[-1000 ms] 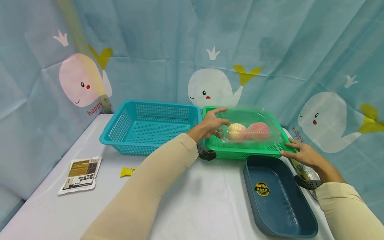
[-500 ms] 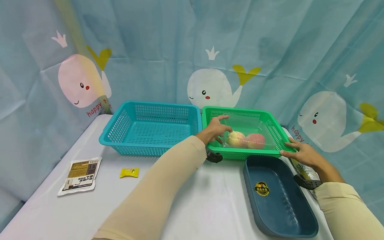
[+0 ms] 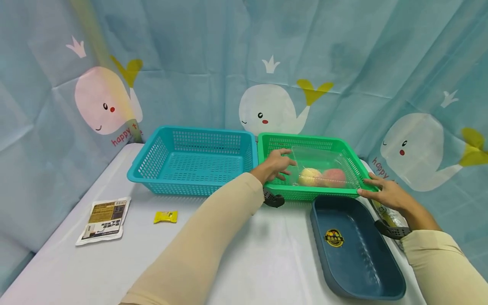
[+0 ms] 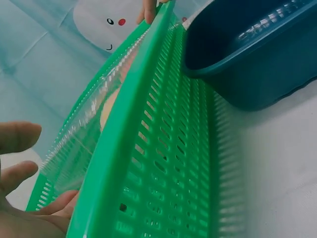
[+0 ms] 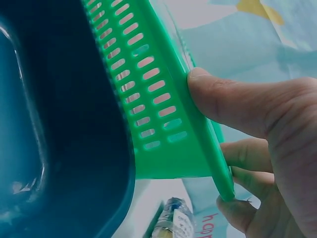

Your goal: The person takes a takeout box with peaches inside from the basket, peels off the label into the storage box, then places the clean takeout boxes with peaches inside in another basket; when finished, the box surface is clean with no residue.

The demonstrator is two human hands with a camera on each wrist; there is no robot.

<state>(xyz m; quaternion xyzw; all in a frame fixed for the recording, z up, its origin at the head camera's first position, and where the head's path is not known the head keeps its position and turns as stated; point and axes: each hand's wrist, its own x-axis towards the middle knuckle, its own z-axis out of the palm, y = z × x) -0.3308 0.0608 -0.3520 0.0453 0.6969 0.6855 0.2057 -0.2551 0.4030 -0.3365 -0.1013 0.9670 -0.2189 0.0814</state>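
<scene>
1. Clear plastic fruit box lies inside the green basket, holding two peaches side by side (one yellowish, one redder).
2. Left hand reaches over the green basket's left rim with fingers spread and mostly straight; its fingertips rest at the left edge of the clear box, gripping nothing that I can see.
3. Right hand holds the green basket's near right corner, with the thumb pressed on the outer wall and the other fingers curled round the rim, as the right wrist view shows.
4. Blue basket stands just left of the green basket, their walls touching or nearly so.
5. Dark blue tray sits just in front of the green basket, toward its right end.
6. Yellow sweet and a flat food packet lie on the white table, well to the left of the green basket.
</scene>
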